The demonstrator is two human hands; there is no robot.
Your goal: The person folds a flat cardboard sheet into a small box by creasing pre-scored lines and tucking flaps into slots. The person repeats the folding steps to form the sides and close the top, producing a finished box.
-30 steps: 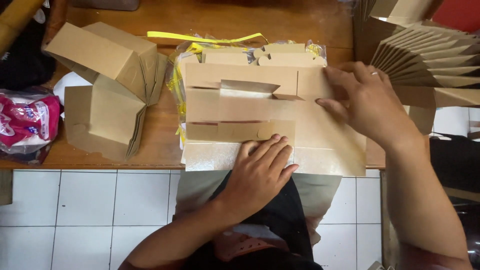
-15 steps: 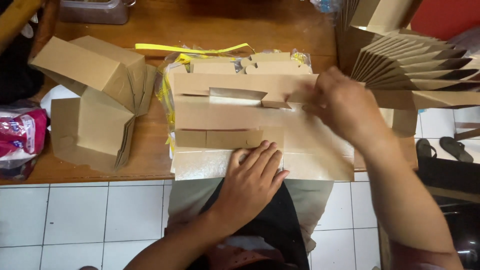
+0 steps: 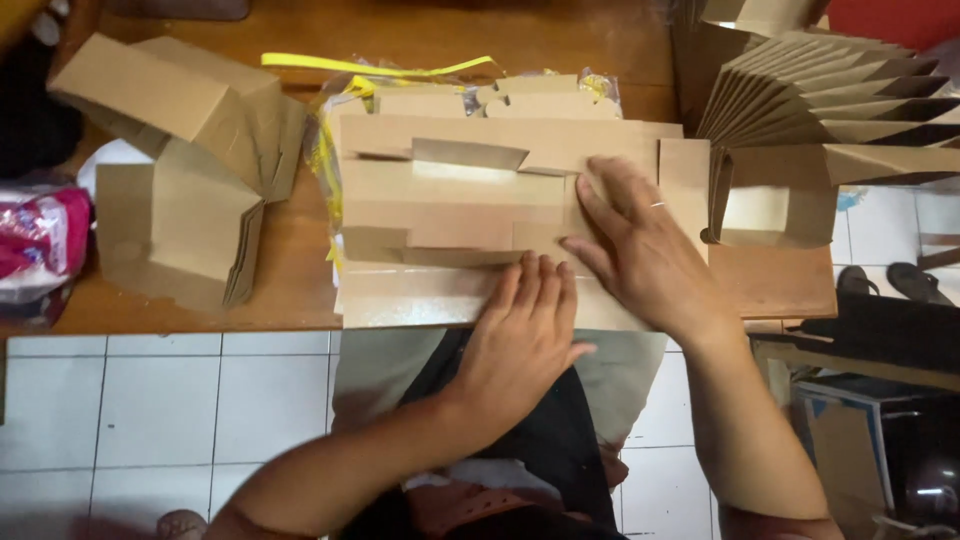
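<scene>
Flatly, both hands, left (image 3: 525, 335) and right (image 3: 640, 245), press an unfolded cardboard box (image 3: 450, 200).

A flat brown cardboard box blank (image 3: 450, 215) is seen at centre. At nine o'clock, assembled brown cartons (image 3: 175, 165) are stacked — a pink-and-white plastic packet (image 3: 40, 245) is set beyond them. At two o'clock, folded brown cartons (image 3: 810, 95) are fanned out.
</scene>
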